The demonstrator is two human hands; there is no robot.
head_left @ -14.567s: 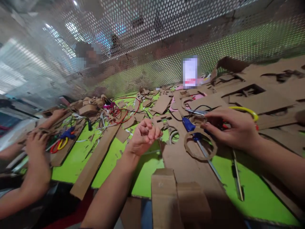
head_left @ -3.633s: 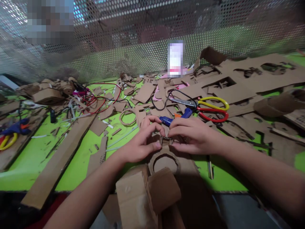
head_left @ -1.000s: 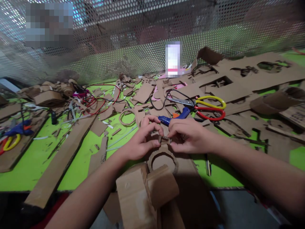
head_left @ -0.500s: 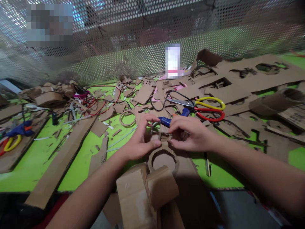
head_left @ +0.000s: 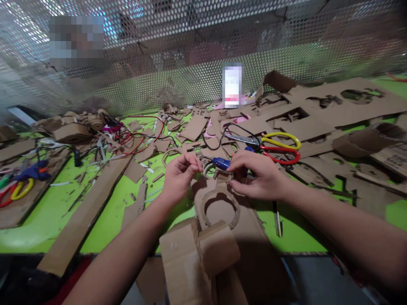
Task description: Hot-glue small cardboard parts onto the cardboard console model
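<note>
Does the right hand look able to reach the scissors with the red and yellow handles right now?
Probably yes: the scissors lie just beyond the right hand, and nothing seems to lie over their handles. The hand is at a small cardboard piece; whether it grips it is unclear.

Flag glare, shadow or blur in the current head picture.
Head view: light glints through the perforated mesh, upper left; head view: shadow covers the near end of the board under the cardboard ring; head view: a bright upright rectangle is pixelated.
</note>
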